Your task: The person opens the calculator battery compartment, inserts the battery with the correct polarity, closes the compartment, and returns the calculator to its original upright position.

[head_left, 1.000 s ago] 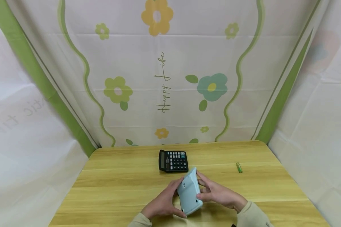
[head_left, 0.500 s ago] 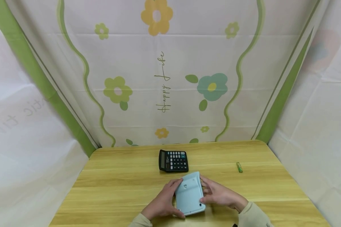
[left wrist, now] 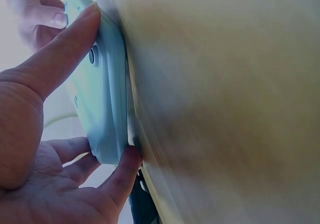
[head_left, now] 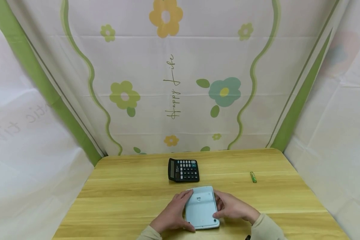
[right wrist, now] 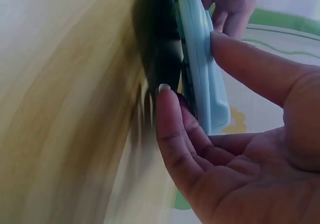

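Gripped from both sides by the left hand [head_left: 172,215] and the right hand [head_left: 234,206], a light-blue device [head_left: 201,208] is held low over the near part of the wooden table [head_left: 123,190], its back turned upward. At its left side, the left thumb is laid near the near corner and the fingers are set at the far corner. At its right side, the right thumb is pressed on the back, close to a small dark round spot, while the fingers are curled around the edge toward the underside. In the right wrist view a shadowed gap is seen beneath it; whether any edge is rested on the wood cannot be told. Just beyond it, a black calculator [head_left: 184,170] is seen lying keys up. Farther right, well apart, a small green cylinder [head_left: 253,177] is seen on the table.
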Motion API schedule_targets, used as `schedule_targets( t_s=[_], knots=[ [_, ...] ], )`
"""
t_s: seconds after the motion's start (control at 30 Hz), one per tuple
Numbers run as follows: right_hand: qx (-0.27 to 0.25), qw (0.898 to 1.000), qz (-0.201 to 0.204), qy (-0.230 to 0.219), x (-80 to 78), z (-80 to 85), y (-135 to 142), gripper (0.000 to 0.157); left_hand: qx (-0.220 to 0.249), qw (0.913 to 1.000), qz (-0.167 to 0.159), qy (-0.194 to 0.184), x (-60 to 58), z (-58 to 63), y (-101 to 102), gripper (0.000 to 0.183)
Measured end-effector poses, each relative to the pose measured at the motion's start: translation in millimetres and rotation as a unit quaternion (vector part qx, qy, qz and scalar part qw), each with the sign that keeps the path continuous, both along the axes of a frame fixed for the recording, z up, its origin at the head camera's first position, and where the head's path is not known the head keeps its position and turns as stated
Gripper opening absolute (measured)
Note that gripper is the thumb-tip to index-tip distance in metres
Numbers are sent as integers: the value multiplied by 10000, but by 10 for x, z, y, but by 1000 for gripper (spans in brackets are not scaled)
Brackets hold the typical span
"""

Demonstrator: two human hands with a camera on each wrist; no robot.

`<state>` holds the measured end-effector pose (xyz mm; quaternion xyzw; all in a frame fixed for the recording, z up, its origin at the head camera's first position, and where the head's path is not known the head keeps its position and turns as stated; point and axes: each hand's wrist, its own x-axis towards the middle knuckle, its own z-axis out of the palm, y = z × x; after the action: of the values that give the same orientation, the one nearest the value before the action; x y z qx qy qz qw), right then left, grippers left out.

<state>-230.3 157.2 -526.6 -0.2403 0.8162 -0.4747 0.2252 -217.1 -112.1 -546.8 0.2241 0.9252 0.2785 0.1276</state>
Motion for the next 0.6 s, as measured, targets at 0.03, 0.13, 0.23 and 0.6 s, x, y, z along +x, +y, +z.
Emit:
schedule_targets(
  t_s=[0.03,0.13,0.23,0.6],
  knots=[
    [90,9999,-14,72,-1,-4,0,86,-31,10000,-3,0,-3,-1,1,123],
    [356,9990,-63,249,-3,-20,3,76,-125,9999,-48,46,-3,-8,-1,123],
    [625,9973,-114,378,-5,-41,-4,63,-158,9998,-89,47,5,-4,-1,123],
    [1200,9903,56,696,-16,-12,-20,46,-179,9998,-108,-10,-11,7,9,120]
  ],
)
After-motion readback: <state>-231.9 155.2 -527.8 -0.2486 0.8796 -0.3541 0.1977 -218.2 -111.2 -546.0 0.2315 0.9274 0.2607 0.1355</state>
